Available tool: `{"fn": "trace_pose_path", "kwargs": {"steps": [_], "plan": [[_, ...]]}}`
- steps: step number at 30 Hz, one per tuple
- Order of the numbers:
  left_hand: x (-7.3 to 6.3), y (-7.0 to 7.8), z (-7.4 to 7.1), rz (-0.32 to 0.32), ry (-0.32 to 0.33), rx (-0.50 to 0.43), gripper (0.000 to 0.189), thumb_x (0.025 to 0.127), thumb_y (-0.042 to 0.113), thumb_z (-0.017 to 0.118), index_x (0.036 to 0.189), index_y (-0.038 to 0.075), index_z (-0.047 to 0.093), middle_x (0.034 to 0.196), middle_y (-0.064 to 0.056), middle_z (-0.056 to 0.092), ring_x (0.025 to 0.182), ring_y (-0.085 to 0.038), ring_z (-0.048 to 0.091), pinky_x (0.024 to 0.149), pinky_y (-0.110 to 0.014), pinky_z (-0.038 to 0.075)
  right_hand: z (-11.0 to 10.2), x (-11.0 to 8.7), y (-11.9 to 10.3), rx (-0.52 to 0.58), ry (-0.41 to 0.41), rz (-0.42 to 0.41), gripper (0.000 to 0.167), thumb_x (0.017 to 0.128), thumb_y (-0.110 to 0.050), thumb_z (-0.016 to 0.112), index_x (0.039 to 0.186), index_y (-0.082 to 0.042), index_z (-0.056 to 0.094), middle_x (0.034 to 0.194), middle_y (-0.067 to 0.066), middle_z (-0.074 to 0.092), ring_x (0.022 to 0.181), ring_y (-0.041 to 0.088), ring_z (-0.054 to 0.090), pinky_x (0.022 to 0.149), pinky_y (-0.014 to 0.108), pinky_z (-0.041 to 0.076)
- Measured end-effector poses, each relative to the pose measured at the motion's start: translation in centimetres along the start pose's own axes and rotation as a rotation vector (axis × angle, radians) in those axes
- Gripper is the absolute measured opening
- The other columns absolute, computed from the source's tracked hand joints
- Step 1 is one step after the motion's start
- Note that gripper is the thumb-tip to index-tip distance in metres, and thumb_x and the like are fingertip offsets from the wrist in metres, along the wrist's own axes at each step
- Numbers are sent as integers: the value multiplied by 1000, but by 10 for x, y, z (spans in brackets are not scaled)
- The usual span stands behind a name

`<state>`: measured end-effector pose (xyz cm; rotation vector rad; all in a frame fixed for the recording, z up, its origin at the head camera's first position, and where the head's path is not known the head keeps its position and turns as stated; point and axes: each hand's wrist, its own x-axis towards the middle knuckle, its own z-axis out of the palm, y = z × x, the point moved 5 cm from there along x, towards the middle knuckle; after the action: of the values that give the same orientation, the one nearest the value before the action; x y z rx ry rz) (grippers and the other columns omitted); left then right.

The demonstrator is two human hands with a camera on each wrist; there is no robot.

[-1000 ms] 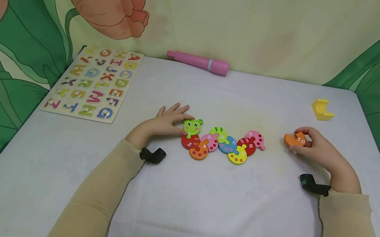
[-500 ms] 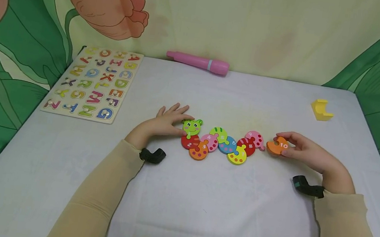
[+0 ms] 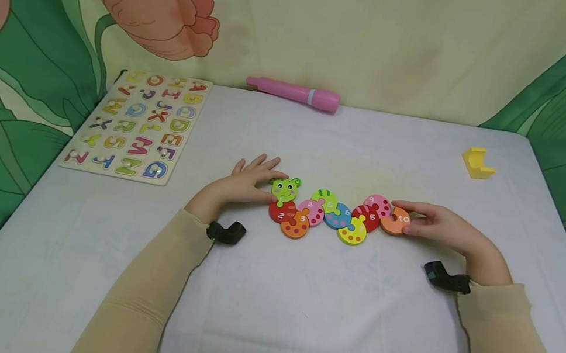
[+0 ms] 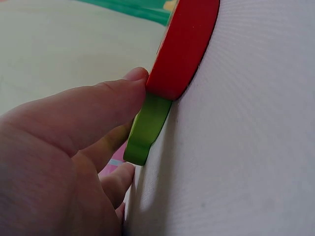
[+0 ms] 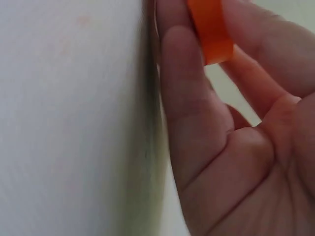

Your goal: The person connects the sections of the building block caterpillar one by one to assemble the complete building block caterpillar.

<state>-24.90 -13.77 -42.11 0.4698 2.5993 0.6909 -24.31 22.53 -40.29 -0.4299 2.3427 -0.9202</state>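
Observation:
A row of interlocking caterpillar puzzle pieces (image 3: 337, 217) lies on the white table, numbered and brightly coloured. At its left end is the green caterpillar-head piece (image 3: 285, 189), held between the thumb and index finger of my left hand (image 3: 244, 186); the other fingers spread away. The left wrist view has the thumb against the edges of the green head and the red piece (image 4: 184, 49). My right hand (image 3: 438, 224) pinches the orange puzzle piece (image 3: 395, 221) numbered 10 against the pink piece (image 3: 378, 204) at the row's right end. Whether the two interlock cannot be told.
An alphabet puzzle board (image 3: 135, 126) with knobbed letters lies at the back left. A pink microphone-shaped toy (image 3: 294, 94) rests along the rear edge. Toward the back right stands a small yellow block-like holder (image 3: 478, 163). A leaf-patterned curtain (image 3: 410, 45) hangs behind the table.
My right hand has carried the orange piece leftward, from well apart to right up against the pink end piece. The left hand has stayed at the green head.

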Motion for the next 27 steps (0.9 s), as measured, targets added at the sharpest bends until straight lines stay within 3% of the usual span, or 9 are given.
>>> {"fn": "trace_pose_path", "kwargs": {"steps": [5,8,13,17,21,23,27], "plan": [[0,-1,0,-8,-1,-3,57,82,42,58,136,33,40,154,4,7,141,-21,-10,108,-55,-13,3,3,1,0,3,-4,64,84,-32,62,140,-14,35,134,18,41,93,5,50,77,19,45],[1,-1,1,-10,-3,-10,57,82,42,58,136,33,40,154,4,7,141,-21,-10,108,-55,-13,3,3,1,2,17,-14,58,85,-29,62,137,-13,40,132,16,41,88,7,49,72,19,45],[0,1,0,-9,-1,-10,58,81,41,58,135,32,41,154,4,7,141,-22,-10,108,-55,-13,3,3,2,-41,46,-15,47,85,-29,62,128,-13,50,114,10,50,83,14,44,65,22,42],[1,1,1,-7,-3,-4,58,81,42,58,136,32,40,154,4,7,141,-22,-10,108,-55,-13,4,3,3,-50,56,4,49,84,-28,63,128,-14,49,90,8,47,74,17,43,60,24,37],[2,1,2,-8,-6,-4,58,81,42,58,136,32,40,154,4,7,141,-22,-10,108,-55,-13,3,1,5,-39,56,-1,51,84,-27,63,131,-14,46,76,7,46,69,16,44,58,24,37],[2,1,2,-12,-6,-7,58,81,42,58,136,33,40,154,4,6,141,-22,-10,108,-55,-13,2,1,6,-34,56,-3,52,85,-28,62,132,-14,44,78,8,48,68,17,44,58,24,37],[0,0,1,-13,-2,-11,58,81,41,58,136,33,40,154,4,6,141,-22,-10,108,-55,-13,1,3,5,21,53,-5,52,89,-30,56,135,-13,40,106,12,53,66,18,47,59,23,41]]}}
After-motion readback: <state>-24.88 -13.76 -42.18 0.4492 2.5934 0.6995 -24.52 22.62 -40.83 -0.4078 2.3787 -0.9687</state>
